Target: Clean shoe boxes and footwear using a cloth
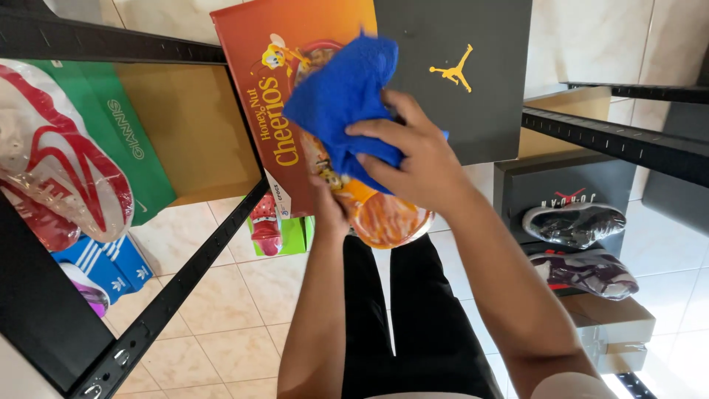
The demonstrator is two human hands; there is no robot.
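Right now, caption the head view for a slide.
Right hand presses a blue fleecy cloth on an orange cardboard cereal box held by the left hand.

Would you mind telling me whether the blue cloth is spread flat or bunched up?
Bunched up: the blue fleecy cloth sits crumpled under the right hand, pressed against the orange cardboard cereal box.

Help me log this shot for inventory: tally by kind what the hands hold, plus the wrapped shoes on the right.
blue cloth, under right hand: 1
orange box, in left hand: 1
wrapped shoes: 2
Total: 4
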